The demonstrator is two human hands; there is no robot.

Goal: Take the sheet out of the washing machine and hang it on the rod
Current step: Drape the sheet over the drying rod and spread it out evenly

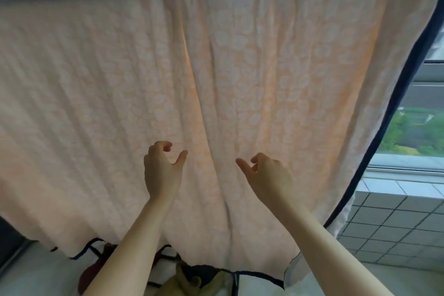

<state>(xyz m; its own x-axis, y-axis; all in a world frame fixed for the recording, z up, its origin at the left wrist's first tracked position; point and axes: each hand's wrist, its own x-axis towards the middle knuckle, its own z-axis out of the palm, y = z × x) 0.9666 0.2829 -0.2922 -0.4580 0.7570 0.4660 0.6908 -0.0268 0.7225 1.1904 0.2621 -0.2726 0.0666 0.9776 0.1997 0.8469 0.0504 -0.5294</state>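
Rod fully hidden under the sheet's [240, 67] top fold; sheet hangs draped along it, spread wide. Left hand [162, 168] and right hand [266, 173] are before the sheet, fingers loosely curled, grasping nothing; contact unclear. Window [413, 127] and tiled wall [396, 218] at right. Items below sheet's bottom edge indistinct.

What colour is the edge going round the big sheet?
Dark navy blue, trimming the peach-pink sheet; the trim shows best in the head view.
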